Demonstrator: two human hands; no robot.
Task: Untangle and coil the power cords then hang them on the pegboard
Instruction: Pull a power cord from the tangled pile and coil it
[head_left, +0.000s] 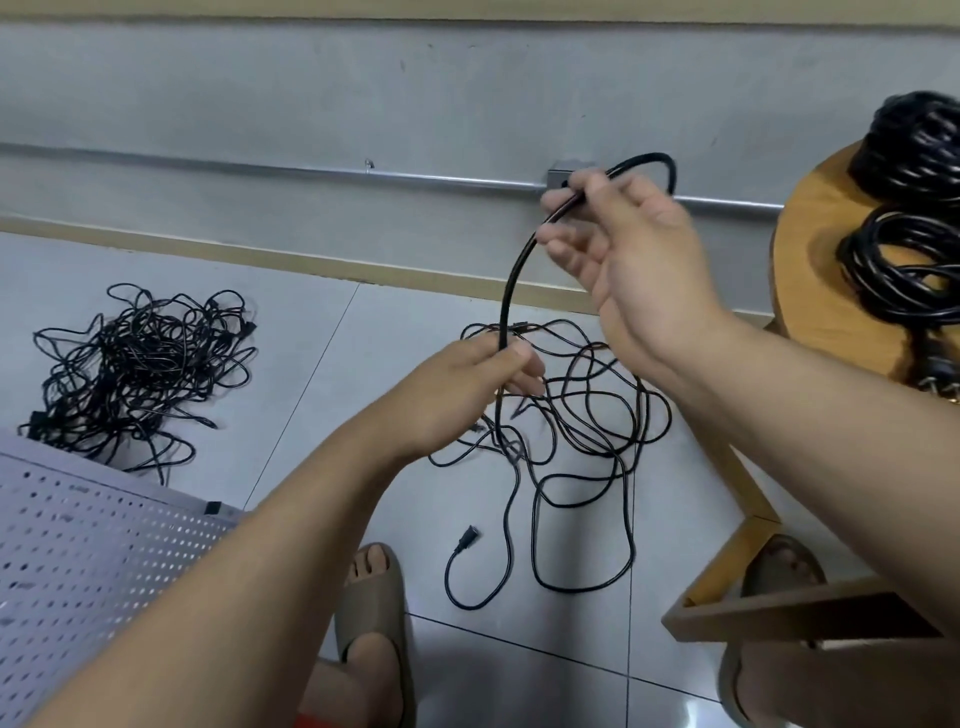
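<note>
A black power cord (511, 280) arcs between my two hands. My right hand (628, 244) pinches its upper part, where it bends into a small loop near the wall. Lower down, my left hand (478, 384) grips the same cord. Below my hands the rest of this cord lies in loose tangled loops (587, 431) on the tiled floor, with a plug end (466, 539) near my left foot. A second, denser tangle of black cords (140, 364) lies on the floor at the left. The white pegboard (88, 561) is at the lower left.
A round wooden stool (831, 291) at the right carries coiled black cords (914, 260). Its wooden legs (748, 545) reach down past my right foot. A metal conduit (311, 174) runs along the grey wall. My feet in sandals (374, 597) stand on the tiles.
</note>
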